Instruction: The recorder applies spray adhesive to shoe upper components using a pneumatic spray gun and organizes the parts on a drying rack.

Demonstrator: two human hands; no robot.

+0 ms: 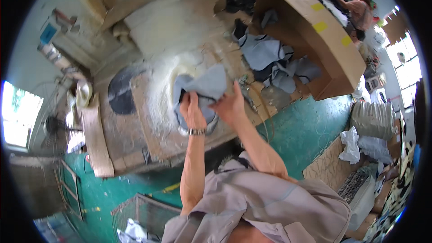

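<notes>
A light grey fabric piece with dark edging (pixel 209 82) is folded up over a cardboard-covered bench (pixel 126 140). My left hand (pixel 193 111), with a watch at the wrist, is closed on its near left edge. On the right side my right hand (pixel 228 105) pinches the same piece, its fingertips partly blurred. More grey fabric (pixel 182 83) shows under and behind the fold. Pale, crusty residue (pixel 159 103) surrounds it on the bench. Just right of my right hand lies a metal tool (pixel 246 91) with a hose.
A large cardboard box (pixel 326 27) lies open at the right, with several grey fabric pieces (pixel 265 51) in and before it. A round dark pad (pixel 122 90) is on the bench's left. A wire cage (pixel 141 211) stands below. Another person (pixel 360 11) works beyond the box.
</notes>
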